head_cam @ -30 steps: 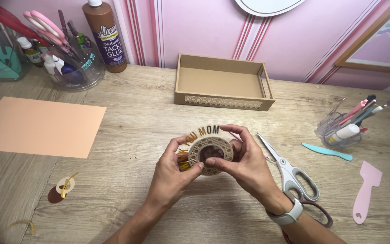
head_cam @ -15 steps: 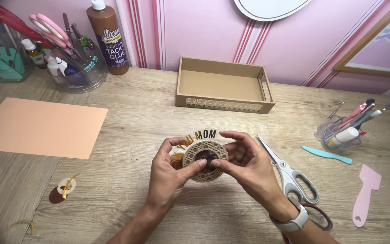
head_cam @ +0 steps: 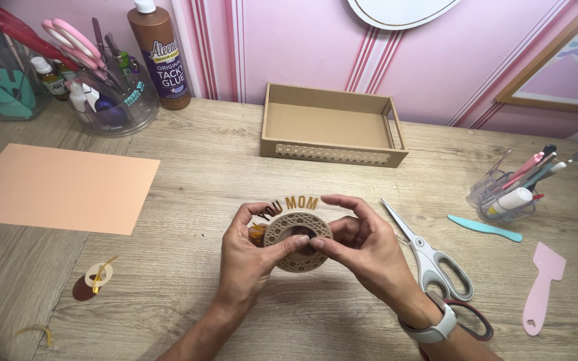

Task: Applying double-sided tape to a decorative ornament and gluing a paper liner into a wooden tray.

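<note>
1. Since the earlier frames the ring (head_cam: 298, 241) has dropped a little toward the person and tilted flatter; both hands keep their hold, and everything else on the bench (head_cam: 235, 174) lies as before.
2. The tray (head_cam: 332, 127) sits beyond the hands, well apart.
3. The peach paper (head_cam: 58, 188) lies well to the left of the left hand (head_cam: 252, 257).
4. The scissors (head_cam: 433, 264) lie just right of the right hand (head_cam: 362, 247).
5. The left hand is closed on the ring's left rim, its thumb across the face.
6. The right hand pinches the ring at its centre hole, thumb and forefinger together, other fingers curled over the top edge.
7. The ring, a woven tan disc with cut letters arching above it, is held between the hands just above the bench.
8. A small brown disc (head_cam: 88, 286) with gold ribbon lies well left of the left hand.
</note>
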